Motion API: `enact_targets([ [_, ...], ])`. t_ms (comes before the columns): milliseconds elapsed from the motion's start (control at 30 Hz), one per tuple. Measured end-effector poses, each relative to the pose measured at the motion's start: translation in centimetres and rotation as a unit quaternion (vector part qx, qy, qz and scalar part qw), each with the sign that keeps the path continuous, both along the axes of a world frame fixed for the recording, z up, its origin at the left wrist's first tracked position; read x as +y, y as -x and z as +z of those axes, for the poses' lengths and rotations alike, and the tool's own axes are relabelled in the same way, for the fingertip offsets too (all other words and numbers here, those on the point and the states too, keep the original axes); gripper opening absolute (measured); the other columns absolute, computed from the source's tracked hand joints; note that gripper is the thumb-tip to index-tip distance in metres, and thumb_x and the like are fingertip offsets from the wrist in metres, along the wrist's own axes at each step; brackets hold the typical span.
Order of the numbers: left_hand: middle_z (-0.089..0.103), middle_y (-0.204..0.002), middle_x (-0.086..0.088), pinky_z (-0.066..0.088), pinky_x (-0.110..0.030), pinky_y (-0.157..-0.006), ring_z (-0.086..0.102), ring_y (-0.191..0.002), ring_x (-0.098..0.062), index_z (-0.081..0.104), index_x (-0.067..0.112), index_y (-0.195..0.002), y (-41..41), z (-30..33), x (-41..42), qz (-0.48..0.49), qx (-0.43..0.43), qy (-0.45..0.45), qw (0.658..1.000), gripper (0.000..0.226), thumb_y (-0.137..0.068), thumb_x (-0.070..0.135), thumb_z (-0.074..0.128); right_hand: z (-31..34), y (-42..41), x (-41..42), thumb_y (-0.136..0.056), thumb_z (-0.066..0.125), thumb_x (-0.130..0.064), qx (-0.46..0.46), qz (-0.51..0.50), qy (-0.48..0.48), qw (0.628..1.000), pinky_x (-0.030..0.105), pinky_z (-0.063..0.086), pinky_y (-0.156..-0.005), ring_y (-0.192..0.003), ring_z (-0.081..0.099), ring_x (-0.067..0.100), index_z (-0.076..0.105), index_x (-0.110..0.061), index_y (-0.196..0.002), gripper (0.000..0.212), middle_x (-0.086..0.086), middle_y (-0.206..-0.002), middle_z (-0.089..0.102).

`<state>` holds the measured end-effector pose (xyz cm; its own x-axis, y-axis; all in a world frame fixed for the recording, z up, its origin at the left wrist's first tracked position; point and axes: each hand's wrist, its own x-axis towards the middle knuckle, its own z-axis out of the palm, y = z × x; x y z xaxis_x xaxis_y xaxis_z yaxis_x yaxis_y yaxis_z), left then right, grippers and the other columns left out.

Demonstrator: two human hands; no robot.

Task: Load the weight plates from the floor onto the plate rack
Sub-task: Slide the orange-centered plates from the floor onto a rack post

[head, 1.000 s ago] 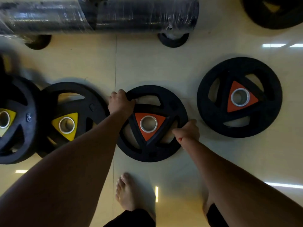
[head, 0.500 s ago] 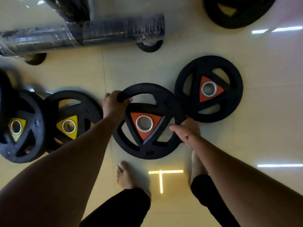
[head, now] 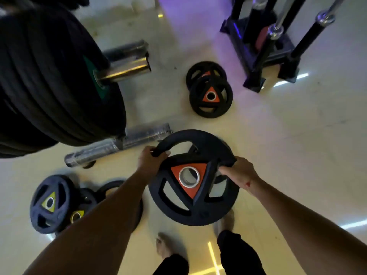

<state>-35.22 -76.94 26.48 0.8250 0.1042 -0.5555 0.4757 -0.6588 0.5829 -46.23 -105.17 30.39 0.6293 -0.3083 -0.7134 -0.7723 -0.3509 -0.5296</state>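
Bare feet [head: 164, 247] on the pale glossy floor [head: 297, 155], dark trouser legs above them. Both forearms reach forward and down. The left hand [head: 149, 161] curls round the upper-left rim of a black plate [head: 193, 207], fingers hooked through a grip slot; the right hand [head: 237, 172] wraps the right rim, thumb lying across a spoke, a small red mark at the wrist. The plate hangs clear of the floor between the two hands, face tilted up: matte rubber, three cut-out grips, an orange triangle in the middle with a steel-ringed bore.

Down left, yellow-centred plates [head: 50, 203] lie overlapping on the floor, same three-spoke shape. Beyond the held plate runs the rack's base bar [head: 119, 145], wrapped in crinkled clear film. Above it, on the left, thick black discs [head: 51, 76] stand packed on a shiny chrome peg [head: 127, 69], one green face showing. Farther out, two orange-centred plates [head: 210, 96] lie stacked, the top one offset. Far right, a dark stand [head: 258, 52] holds upright bars with chrome ends.
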Motion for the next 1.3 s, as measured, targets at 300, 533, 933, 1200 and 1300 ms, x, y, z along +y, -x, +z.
enact_targets([
  [300, 0.073, -0.078, 0.002, 0.058, -0.038, -0.07, 0.07, -0.077, -0.018, 0.07, 0.023, -0.091, -2.4, 22.0, -12.6, -0.054, -0.072, 0.037, 0.995, 0.068, -0.062, 0.085, 0.07, 21.5, -3.4, -13.2, -0.073, 0.075, -0.031, -0.067, 0.008, 0.026, 0.997, 0.028, 0.048, -0.064, -0.079, 0.066, 0.019, 0.07, -0.02, -0.084, 0.016, 0.003, -0.08, 0.071],
  [533, 0.067, -0.076, 0.007, 0.037, -0.021, -0.053, 0.061, -0.07, -0.005, 0.068, 0.019, -0.093, -8.0, 33.5, -19.5, -0.06, -0.167, 0.05, 0.983, 0.053, -0.077, 0.069, 0.073, 32.4, -9.5, -19.7, -0.077, 0.076, -0.017, -0.16, 0.012, 0.062, 0.985, 0.022, 0.051, -0.059, -0.06, 0.067, 0.009, 0.073, -0.012, -0.086, 0.011, 0.001, -0.067, 0.072],
  [933, 0.068, -0.088, 0.005, 0.05, -0.026, -0.071, 0.065, -0.082, -0.011, 0.063, 0.021, -0.103, -21.1, 42.0, -16.5, 0.026, -0.278, 0.057, 0.958, 0.05, -0.08, 0.064, 0.073, 42.1, -29.1, -17.9, -0.08, 0.077, -0.023, -0.258, 0.134, 0.125, 0.948, 0.023, 0.042, -0.053, -0.066, 0.061, 0.014, 0.07, -0.013, -0.092, 0.017, 0.002, -0.073, 0.066],
  [1200, 0.065, -0.087, 0.011, 0.045, -0.015, -0.063, 0.061, -0.08, 0.001, 0.063, 0.023, -0.101, -27.6, 45.9, -13.3, 0.103, -0.315, 0.012, 0.943, 0.041, -0.083, 0.058, 0.074, 44.3, -42.2, -15.0, -0.077, 0.076, -0.026, -0.284, 0.246, 0.084, 0.923, 0.03, 0.054, -0.071, -0.081, 0.071, 0.021, 0.071, -0.017, -0.083, 0.013, 0.005, -0.082, 0.074],
  [1300, 0.066, -0.085, 0.011, 0.042, -0.014, -0.06, 0.062, -0.079, 0.0, 0.064, 0.024, -0.097, -30.6, 46.9, -13.5, 0.16, -0.328, -0.017, 0.931, 0.039, -0.081, 0.057, 0.076, 44.6, -48.5, -14.5, -0.079, 0.076, -0.025, -0.304, 0.302, 0.07, 0.901, 0.029, 0.049, -0.07, -0.082, 0.065, 0.023, 0.071, -0.012, -0.09, 0.017, 0.006, -0.085, 0.07],
])
